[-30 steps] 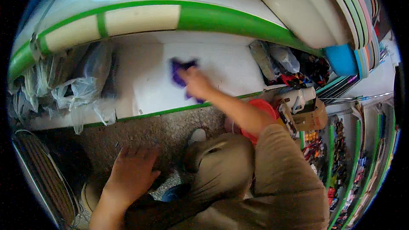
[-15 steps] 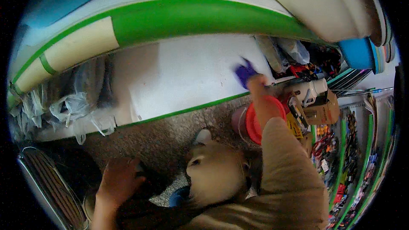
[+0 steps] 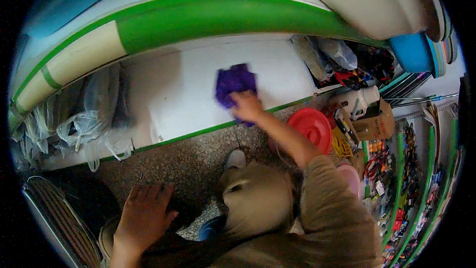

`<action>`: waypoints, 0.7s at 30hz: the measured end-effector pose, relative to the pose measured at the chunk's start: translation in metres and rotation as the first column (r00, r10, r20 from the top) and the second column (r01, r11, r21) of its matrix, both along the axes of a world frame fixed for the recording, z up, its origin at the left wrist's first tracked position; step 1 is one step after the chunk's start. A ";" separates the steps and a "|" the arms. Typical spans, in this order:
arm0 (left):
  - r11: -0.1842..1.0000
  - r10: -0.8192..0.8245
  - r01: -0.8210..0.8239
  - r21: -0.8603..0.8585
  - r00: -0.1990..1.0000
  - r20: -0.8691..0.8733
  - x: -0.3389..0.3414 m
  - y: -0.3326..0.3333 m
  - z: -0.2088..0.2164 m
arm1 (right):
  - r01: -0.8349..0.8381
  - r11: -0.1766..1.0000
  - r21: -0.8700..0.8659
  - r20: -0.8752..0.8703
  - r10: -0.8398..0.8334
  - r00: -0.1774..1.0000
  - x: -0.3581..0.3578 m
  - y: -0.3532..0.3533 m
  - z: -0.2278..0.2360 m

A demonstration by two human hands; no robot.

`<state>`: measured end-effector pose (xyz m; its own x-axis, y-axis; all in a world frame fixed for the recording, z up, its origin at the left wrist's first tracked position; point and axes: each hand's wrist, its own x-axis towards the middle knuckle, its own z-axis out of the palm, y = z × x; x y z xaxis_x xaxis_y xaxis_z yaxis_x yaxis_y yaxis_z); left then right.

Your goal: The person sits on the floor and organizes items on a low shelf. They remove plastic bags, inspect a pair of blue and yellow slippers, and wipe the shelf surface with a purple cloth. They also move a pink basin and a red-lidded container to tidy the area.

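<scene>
A purple cloth (image 3: 236, 80) lies bunched and slightly blurred on the white shelf board (image 3: 198, 87). My right hand (image 3: 247, 105) presses on it, the fingers on its near part and one corner hanging toward the board's green front edge. Low at the left, my left hand (image 3: 145, 213) is back up, its fingers stretched out over my dark-looking leg, and it holds nothing. What lies under its palm is hidden.
Clear plastic bags of goods (image 3: 91, 111) fill the shelf's left end. A green shelf edge (image 3: 198, 20) runs above. Near my right arm stand a red lidded bucket (image 3: 312, 129), a pink basin (image 3: 349, 178) and a cardboard box (image 3: 374, 124). Small goods hang at the right.
My right hand has swept the purple cloth leftward from the shelf's right part to its middle. My left hand's fingers are more spread now. The pink basin has come into view below my right arm.
</scene>
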<state>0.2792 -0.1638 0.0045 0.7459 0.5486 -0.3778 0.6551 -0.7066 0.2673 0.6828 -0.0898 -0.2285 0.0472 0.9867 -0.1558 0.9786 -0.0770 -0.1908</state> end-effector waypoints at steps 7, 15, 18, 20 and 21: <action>0.999 0.014 -0.017 -0.046 0.998 -0.068 -0.002 0.001 -0.017 | 0.145 0.989 -0.036 0.088 -0.142 0.986 0.094 -0.016 -0.063; 0.997 0.020 -0.025 -0.070 0.997 -0.069 0.009 0.006 -0.030 | 0.249 0.935 -0.252 0.179 -0.208 0.962 0.082 0.002 -0.035; 0.997 -0.021 0.019 -0.072 0.999 -0.036 0.013 0.004 -0.031 | -0.115 0.990 -0.078 0.198 0.128 0.972 0.062 -0.011 -0.044; 0.985 -0.030 0.019 -0.174 0.998 -0.059 0.014 0.011 -0.030 | 0.199 0.973 -0.120 0.219 -0.170 0.961 0.113 -0.003 -0.051; 0.992 -0.036 0.028 -0.124 0.998 -0.061 0.013 0.012 -0.028 | 0.453 0.881 -0.136 0.239 -0.415 0.878 0.148 -0.001 -0.058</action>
